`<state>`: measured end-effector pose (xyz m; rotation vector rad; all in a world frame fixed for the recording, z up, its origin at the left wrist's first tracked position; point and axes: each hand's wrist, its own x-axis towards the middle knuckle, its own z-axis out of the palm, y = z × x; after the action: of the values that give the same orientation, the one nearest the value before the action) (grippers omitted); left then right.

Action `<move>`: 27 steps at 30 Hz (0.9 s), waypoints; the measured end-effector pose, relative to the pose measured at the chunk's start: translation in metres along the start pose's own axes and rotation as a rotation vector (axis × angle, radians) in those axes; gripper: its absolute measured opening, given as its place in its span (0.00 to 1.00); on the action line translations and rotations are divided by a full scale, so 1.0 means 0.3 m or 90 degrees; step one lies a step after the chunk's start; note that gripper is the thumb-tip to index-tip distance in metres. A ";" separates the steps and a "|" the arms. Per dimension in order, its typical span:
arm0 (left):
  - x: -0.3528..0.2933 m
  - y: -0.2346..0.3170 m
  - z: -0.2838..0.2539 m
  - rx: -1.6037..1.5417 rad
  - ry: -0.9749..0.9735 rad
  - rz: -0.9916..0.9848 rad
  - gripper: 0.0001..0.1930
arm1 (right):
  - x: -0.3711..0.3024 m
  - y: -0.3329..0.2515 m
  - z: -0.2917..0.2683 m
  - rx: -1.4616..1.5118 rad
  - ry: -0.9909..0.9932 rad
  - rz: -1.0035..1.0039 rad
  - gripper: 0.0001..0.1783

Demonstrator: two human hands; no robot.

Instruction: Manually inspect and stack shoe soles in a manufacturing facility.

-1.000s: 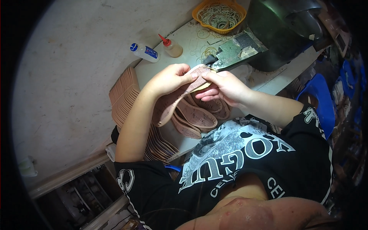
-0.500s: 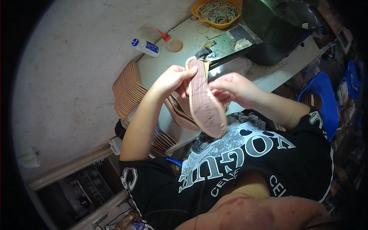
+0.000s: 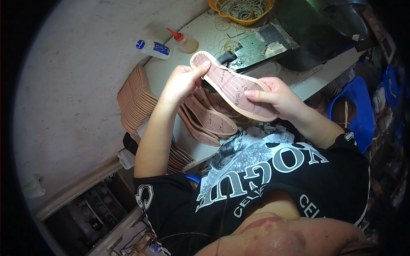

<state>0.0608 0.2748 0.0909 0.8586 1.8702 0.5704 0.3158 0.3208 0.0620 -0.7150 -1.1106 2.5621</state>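
A pinkish-brown shoe insole (image 3: 230, 87) with a pale edge and dark print is held up between my two hands. My left hand (image 3: 183, 83) pinches its narrow end, thumb on the printed face. At the wide end, my right hand (image 3: 277, 97) grips it, thumb on top and the other fingers behind. Below the held piece, several loose insoles (image 3: 213, 120) lie overlapped on the white table (image 3: 203, 32). The green and black machine (image 3: 267, 42) stands just beyond the held insole.
Stacked insoles (image 3: 137, 100) stand by the wall at left. Behind them are a white bottle with a blue cap (image 3: 154, 49) and a red-tipped squeeze bottle (image 3: 186, 42). A yellow basket of rubber bands (image 3: 244, 19) sits at the back; a blue bin (image 3: 356, 115) is at right.
The insole has swung from near upright to slanting across, its wide end moving right and up. My right hand has shifted from its side edge to the wide end.
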 end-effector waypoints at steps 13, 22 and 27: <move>-0.090 -0.289 0.022 -0.431 0.316 0.307 0.27 | 0.074 0.150 0.215 -0.054 -0.122 -0.081 0.19; -0.543 -0.758 0.207 0.495 0.562 -0.050 0.15 | 0.131 0.293 0.226 -0.151 -0.141 -0.112 0.20; -0.535 -0.750 0.168 0.493 0.634 0.071 0.07 | 0.150 0.338 0.168 -0.805 -0.036 -0.349 0.38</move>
<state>0.0816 0.0082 0.0046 1.3153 3.0704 0.3380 0.2468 0.2404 0.0019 -0.4139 -2.4850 1.2251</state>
